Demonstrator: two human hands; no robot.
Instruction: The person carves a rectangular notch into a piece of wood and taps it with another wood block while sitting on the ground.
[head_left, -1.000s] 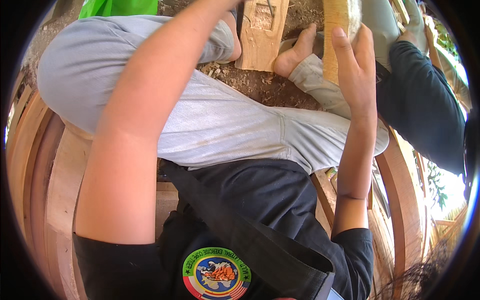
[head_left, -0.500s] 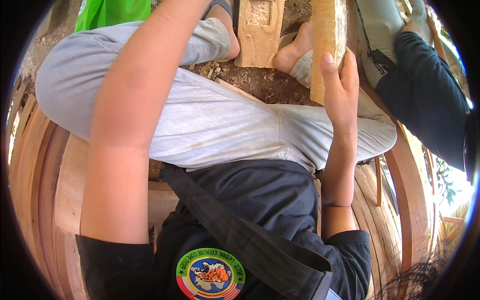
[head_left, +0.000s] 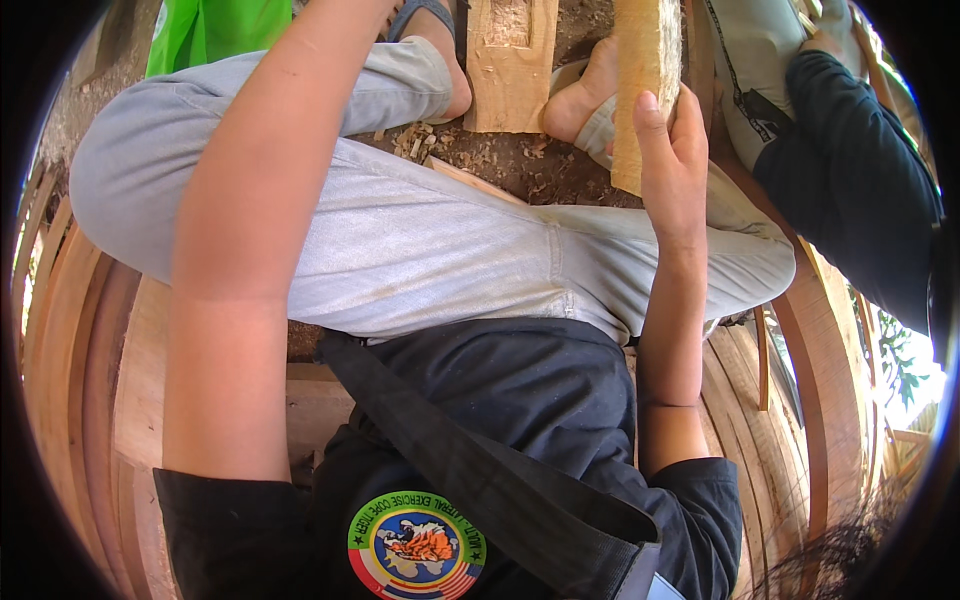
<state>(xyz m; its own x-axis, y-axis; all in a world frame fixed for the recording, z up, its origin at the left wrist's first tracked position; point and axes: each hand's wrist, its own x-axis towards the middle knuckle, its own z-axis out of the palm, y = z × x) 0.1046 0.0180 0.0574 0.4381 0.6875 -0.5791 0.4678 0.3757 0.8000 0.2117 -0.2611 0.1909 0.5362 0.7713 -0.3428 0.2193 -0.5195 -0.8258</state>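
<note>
My right hand (head_left: 675, 180) is closed on the near end of a long piece of wood (head_left: 640, 80), thumb on its upper face and fingers around the right side. The wood runs away from me past the top edge, so its far end is out of sight. My left forearm (head_left: 255, 190) reaches forward and leaves the view at the top; its hand is not visible. Between my feet lies a thick wooden block (head_left: 508, 90) with a rectangular recess cut into its upper face.
Wood shavings (head_left: 415, 147) litter the soil around the block. A green bag (head_left: 215, 35) is at the far left. Another person's dark sleeve (head_left: 850, 180) and grey trouser leg are close on my right. Stacked boards (head_left: 750, 450) lie beside and behind me.
The held wood and my right hand have shifted slightly away and to the left. My left forearm has also moved a little left.
</note>
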